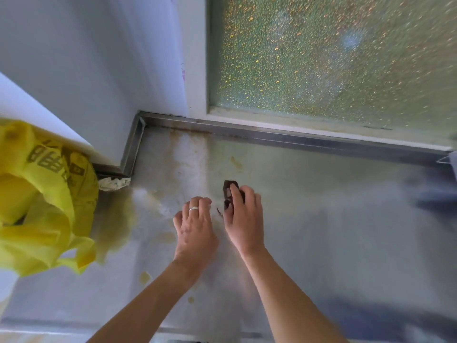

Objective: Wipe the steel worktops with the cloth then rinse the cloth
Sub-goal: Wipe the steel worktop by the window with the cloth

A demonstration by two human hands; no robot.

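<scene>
Pinched under the right hand [241,214] is a small dark object [229,191], its fingers curled over it and pressing it down onto the steel worktop [321,219]; whether this is the cloth, bunched up tight, or some scrubbing pad cannot be told from here (it looks stiff and boxy at its far end). Just left of that dark object the left hand [195,224], a ring [193,208] on one finger, has its fingertips bent down to the steel and grasps nothing that shows. Both hands sit well short of the raised steel back edge [272,134], and left of the dark object run a pale streak and brownish stains — my reading is that the wiping is under way and far from finished, with rinsing yet to come. Further left of the object a yellow plastic bag [44,201] slumps on the worktop with crumpled paper [113,183] beside it. A wide stroke that way could catch the bag or push the paper along; and a dirty, unrinsed wiper may simply smear the stains about.
</scene>
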